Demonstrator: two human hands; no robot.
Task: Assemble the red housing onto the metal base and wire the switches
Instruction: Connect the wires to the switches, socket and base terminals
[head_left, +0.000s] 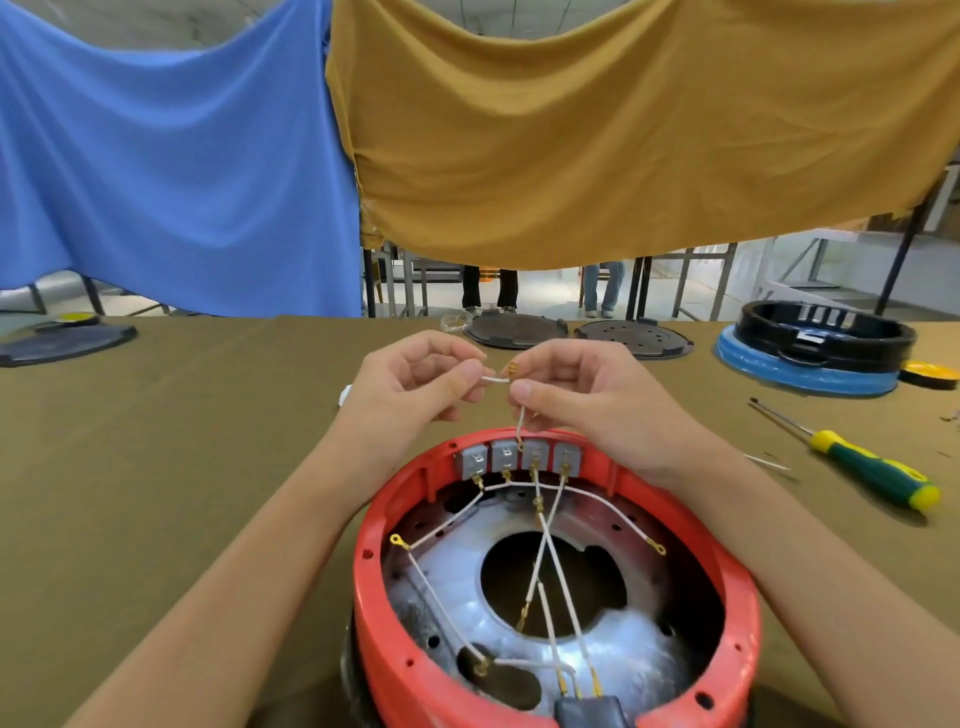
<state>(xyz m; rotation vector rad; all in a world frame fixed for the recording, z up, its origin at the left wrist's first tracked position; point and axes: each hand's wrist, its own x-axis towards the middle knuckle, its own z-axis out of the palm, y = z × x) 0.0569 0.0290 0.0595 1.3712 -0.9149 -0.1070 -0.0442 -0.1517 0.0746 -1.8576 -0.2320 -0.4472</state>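
Observation:
The red housing (727, 587) sits upside down in front of me, with the shiny metal base (639, 654) inside it. Several grey switches (519, 457) line its far inner wall, with white wires (558, 561) running from them across the base. Both hands hover just above the switches. My left hand (415, 384) pinches one end of a short white wire (496, 380). My right hand (587, 395) pinches the same wire near its brass terminal (513, 369); the wire runs down to the third switch.
A green and yellow screwdriver (872, 467) lies on the brown table at the right. A black ring on a blue-wrapped base (815, 348) stands at the far right, two dark round plates (576, 332) at the back centre, and another dark plate (62, 343) at the far left.

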